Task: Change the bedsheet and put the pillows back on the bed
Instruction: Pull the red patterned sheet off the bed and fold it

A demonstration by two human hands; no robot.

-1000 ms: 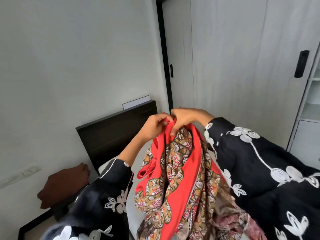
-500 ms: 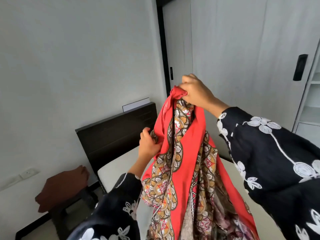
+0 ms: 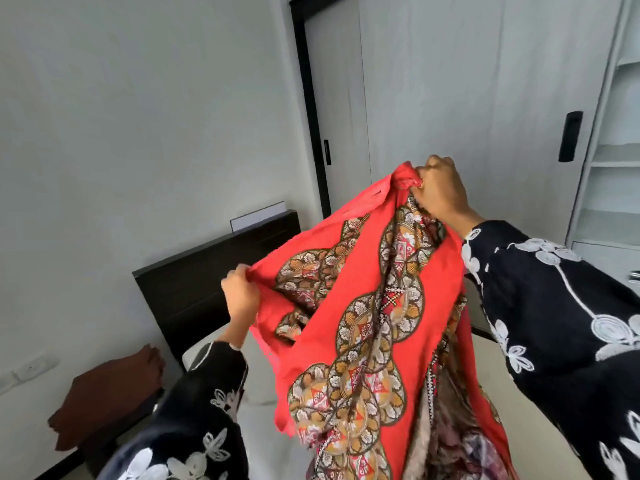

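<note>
The sheet (image 3: 349, 306) is thin matt cloth, red with a printed pattern. Behind it, the headboard (image 3: 194, 289) looks like dark matt wood, and the wall (image 3: 138, 116) is smooth.

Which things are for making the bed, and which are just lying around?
For the job: the red sheet, gripped by the left hand and right hand; the bare mattress.
Lying about: brown cloth, headboard, wardrobe, shelves.
</note>
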